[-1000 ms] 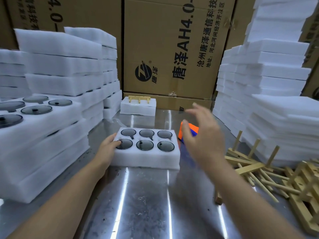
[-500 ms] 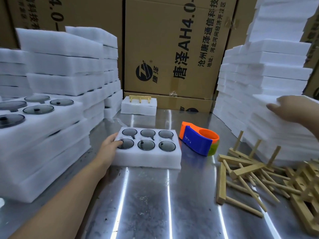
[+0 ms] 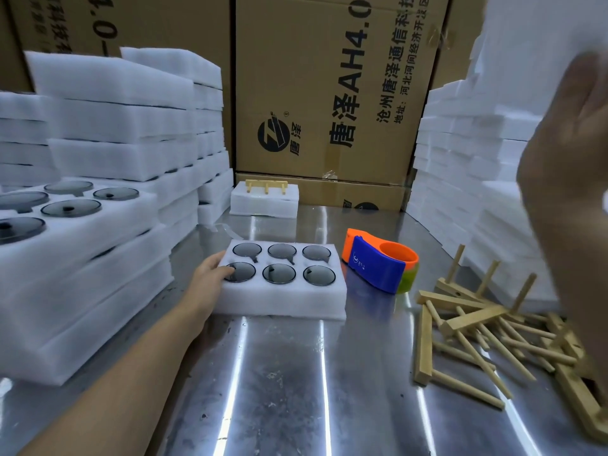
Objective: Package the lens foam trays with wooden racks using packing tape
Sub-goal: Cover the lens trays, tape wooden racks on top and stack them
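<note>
Centrally on the desk, the lens foam tray lies gripped by the left hand, apparently to steady it. The blurred right hand hovers above the right edge, its grasp unclear. The tape dispenser and wooden racks lie within reach.

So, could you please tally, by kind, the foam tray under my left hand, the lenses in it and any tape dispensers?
Foam tray: 1
Lenses: 6
Tape dispenser: 1
Total: 8
</note>
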